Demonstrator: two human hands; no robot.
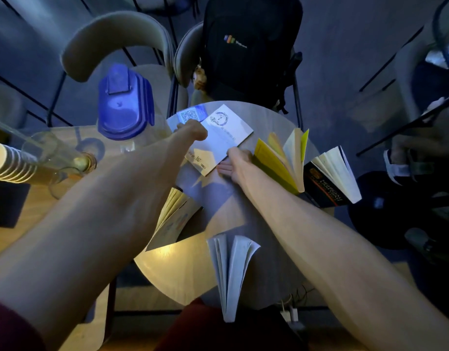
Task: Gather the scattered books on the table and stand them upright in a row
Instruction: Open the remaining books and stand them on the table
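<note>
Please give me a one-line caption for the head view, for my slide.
Left hand and right hand hold a flat white paperback book on a round wooden table, among fanned-open books.

On the round table (172, 274) a flat book (228, 130) lies at the far side, a card (193, 114) just behind it; to its right stand an inner open book (289, 158) and an outer open book (335, 171) at the rim; a left book (172, 214) stands left of centre, a near book (231, 269) at the near edge; a jug (126, 107) stands to the left; a backpack (248, 46) sits on a chair (185, 54) behind
</note>
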